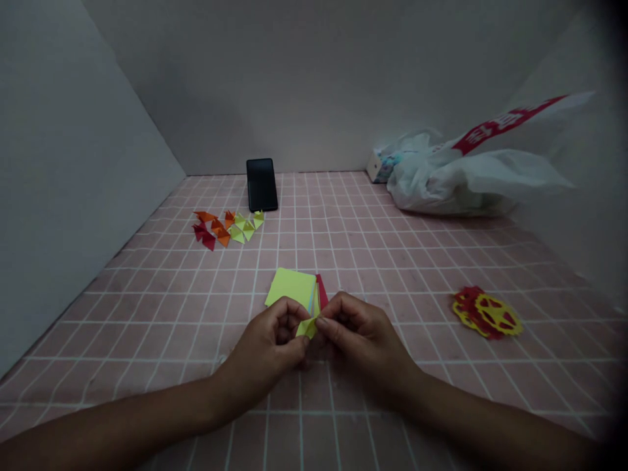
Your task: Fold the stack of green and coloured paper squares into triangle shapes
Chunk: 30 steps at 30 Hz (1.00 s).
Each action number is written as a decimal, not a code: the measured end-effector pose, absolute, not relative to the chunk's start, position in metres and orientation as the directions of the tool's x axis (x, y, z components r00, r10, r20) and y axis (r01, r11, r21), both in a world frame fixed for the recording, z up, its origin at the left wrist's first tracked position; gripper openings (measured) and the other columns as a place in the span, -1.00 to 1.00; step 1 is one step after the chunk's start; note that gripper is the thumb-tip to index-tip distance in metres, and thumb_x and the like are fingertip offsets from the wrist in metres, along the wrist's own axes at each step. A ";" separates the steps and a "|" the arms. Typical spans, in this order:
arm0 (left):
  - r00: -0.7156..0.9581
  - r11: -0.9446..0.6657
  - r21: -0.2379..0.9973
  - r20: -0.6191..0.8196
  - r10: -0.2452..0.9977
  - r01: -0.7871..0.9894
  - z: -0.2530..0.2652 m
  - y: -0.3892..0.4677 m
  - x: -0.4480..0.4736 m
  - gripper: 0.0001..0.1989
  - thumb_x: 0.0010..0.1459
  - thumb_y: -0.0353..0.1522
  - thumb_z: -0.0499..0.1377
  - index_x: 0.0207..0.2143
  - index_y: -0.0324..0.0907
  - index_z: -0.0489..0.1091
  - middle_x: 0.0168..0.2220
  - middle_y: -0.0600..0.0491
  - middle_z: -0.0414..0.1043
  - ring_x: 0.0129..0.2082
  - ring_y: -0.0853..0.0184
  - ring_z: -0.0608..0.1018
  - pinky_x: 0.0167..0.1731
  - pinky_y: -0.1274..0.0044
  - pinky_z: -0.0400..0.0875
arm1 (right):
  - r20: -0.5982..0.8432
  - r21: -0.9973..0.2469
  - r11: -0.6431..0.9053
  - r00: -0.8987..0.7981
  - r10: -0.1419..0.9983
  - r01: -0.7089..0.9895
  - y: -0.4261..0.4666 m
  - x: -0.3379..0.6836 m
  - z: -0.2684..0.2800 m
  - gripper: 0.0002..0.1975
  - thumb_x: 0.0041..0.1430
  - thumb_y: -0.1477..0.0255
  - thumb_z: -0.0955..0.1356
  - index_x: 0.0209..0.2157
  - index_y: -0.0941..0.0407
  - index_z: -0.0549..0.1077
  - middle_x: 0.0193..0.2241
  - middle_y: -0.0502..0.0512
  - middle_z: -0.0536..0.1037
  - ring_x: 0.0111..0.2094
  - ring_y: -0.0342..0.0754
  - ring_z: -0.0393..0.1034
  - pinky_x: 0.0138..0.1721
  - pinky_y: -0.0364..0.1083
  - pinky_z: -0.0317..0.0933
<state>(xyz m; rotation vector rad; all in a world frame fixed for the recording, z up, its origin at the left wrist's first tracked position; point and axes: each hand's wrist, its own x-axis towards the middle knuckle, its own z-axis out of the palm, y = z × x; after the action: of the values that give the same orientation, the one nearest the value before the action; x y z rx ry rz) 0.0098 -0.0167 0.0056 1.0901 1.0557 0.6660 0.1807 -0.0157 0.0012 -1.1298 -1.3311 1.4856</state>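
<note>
Between my two hands is a small piece of folded yellow paper. My left hand pinches its left side between thumb and fingers. The thumb and forefinger of my right hand close on its right end. Just beyond my fingers lies a stack of square paper sheets, yellow on top, with red and pale blue edges showing at its right. My hands hide the near part of the stack.
Folded orange, red and yellow paper pieces lie at the back left, near a black phone. At the right are red and yellow cut-out shapes. A white plastic bag and a patterned box sit at the back right, by the walls.
</note>
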 end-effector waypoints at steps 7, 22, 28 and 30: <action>0.421 0.319 0.948 -0.287 0.860 -0.007 0.011 -0.017 0.008 -0.84 0.21 -0.27 0.14 -0.27 -0.19 0.35 -0.42 0.12 0.38 -0.46 0.43 0.44 -0.42 0.58 0.35 | -0.123 -0.991 -0.130 -0.257 0.958 -0.011 -0.014 0.181 -0.001 -0.82 0.15 0.40 0.36 -0.49 0.13 0.33 -0.60 -0.08 0.38 -0.58 -0.20 0.26 -0.55 -0.20 0.13; 0.380 0.337 0.942 -0.316 0.869 0.014 0.009 -0.011 0.009 -0.85 0.11 -0.30 0.21 -0.35 -0.21 0.36 -0.50 0.14 0.38 -0.52 0.43 0.42 -0.45 0.56 0.31 | -0.157 -0.981 -0.181 -0.284 0.946 -0.064 -0.015 0.179 0.000 -0.84 0.13 0.41 0.36 -0.48 0.13 0.33 -0.60 -0.08 0.38 -0.60 -0.23 0.25 -0.57 -0.21 0.12; 0.354 0.345 0.938 -0.332 0.874 0.030 0.010 -0.010 0.009 -0.79 0.04 -0.26 0.26 -0.39 -0.21 0.35 -0.53 0.16 0.35 -0.54 0.43 0.39 -0.48 0.57 0.29 | -0.151 -0.985 -0.169 -0.272 0.950 -0.044 -0.014 0.179 -0.001 -0.87 0.12 0.42 0.36 -0.46 0.13 0.34 -0.59 -0.09 0.37 -0.59 -0.22 0.26 -0.55 -0.21 0.13; 0.358 0.355 0.934 -0.340 0.870 0.026 0.010 -0.011 0.008 -0.79 0.06 -0.26 0.25 -0.37 -0.21 0.35 -0.50 0.15 0.37 -0.52 0.43 0.40 -0.47 0.58 0.28 | -0.154 -0.984 -0.172 -0.274 0.949 -0.043 -0.013 0.178 -0.001 -0.88 0.12 0.43 0.36 -0.45 0.13 0.34 -0.59 -0.09 0.36 -0.59 -0.22 0.25 -0.56 -0.21 0.13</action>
<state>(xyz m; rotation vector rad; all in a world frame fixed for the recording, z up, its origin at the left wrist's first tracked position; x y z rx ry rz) 0.0082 -0.0106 0.0100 1.0664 1.0634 0.7041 0.1783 -0.0130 -0.0006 -1.1387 -1.2732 1.5661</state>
